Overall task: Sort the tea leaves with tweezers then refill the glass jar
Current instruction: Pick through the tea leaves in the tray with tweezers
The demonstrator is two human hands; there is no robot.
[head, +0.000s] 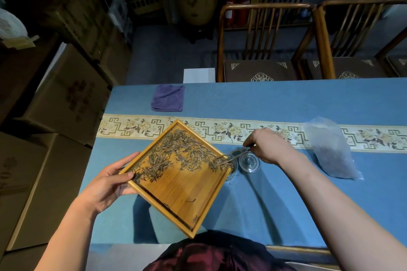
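My left hand [110, 185] grips the left corner of a square wooden tray [185, 196], held tilted above the blue table. Dry tea leaves [176, 154] are spread over the tray's upper half and bunch toward its right corner. That corner hangs over the glass jar [233, 168], which is mostly hidden behind it. My right hand [268, 145] holds thin tweezers [236, 156], whose tips rest among the leaves at the tray's right corner. The round glass lid [249, 161] lies just right of the jar.
A clear plastic bag [330, 149] with tea lies at the right. A folded purple cloth [168, 98] sits at the table's far left side. Two wooden chairs [264, 50] stand beyond the far edge. Cardboard boxes [55, 116] are stacked to the left.
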